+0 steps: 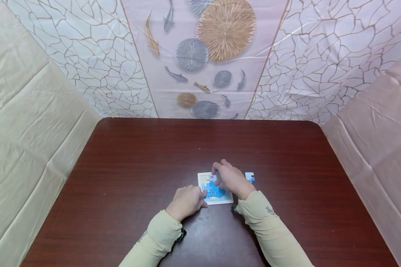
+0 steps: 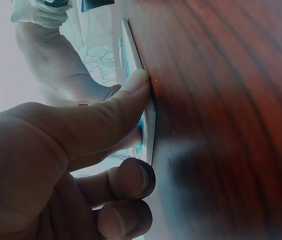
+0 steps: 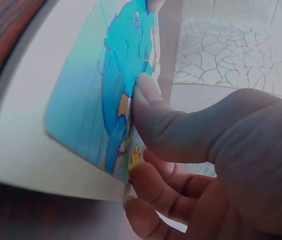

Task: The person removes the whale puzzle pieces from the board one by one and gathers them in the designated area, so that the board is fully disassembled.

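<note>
A small jigsaw puzzle in a white-framed board [image 1: 221,202] lies on the table, its picture mostly blue. At the board's near left corner is my left hand [image 1: 186,200], gripping the edge; in the left wrist view its thumb [image 2: 113,107] lies against the rim and other fingers curl beside it. From the right, my right hand [image 1: 233,180] reaches over the far part of the board. Its thumb and bent fingers pinch a puzzle piece [image 3: 135,156] with a yellow detail, low over the picture. A beige gap [image 3: 124,106] shows beside the thumb.
A loose blue-and-white puzzle piece [image 1: 249,176] lies on the table right of the board, partly behind the right wrist. The dark red-brown table [image 1: 137,155] runs back to a patterned cloth [image 1: 200,66], with pale cloth walls on both sides.
</note>
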`<state>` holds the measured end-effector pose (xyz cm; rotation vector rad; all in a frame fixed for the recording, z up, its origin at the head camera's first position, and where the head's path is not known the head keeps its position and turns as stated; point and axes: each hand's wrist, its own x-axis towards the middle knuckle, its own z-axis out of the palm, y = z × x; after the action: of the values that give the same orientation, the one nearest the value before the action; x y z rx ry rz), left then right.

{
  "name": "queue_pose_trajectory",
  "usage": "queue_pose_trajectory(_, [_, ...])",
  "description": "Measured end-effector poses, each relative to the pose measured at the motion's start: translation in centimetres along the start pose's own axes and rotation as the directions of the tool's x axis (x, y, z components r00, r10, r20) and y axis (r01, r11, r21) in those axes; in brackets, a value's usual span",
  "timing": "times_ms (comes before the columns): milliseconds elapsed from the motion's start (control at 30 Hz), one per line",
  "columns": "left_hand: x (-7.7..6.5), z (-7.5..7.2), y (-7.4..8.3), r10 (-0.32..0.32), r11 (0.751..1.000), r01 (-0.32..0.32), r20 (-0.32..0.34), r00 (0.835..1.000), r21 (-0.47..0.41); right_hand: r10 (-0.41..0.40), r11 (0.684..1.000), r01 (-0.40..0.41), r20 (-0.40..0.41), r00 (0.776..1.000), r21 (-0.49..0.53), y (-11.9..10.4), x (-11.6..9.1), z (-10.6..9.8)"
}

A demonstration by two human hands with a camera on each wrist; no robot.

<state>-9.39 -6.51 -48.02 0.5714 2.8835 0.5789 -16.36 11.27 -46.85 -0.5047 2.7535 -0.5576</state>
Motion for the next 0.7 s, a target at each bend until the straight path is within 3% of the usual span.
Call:
queue_pose_trajectory(267, [0.05, -0.06, 0.07, -0.004, 1.000, 0.003, 0.013, 1.000, 0.011, 0.007, 0.992, -0.010, 0.023, 1.000, 0.126, 0.17, -0.12, 0.10])
queue_pose_trajectory(700, [0.09, 0.03, 0.14, 0.000, 1.000, 0.000, 0.001, 1.000, 0.017, 0.003, 0.990, -0.005, 0.012, 1.000, 0.142, 0.37, 0.05, 0.36])
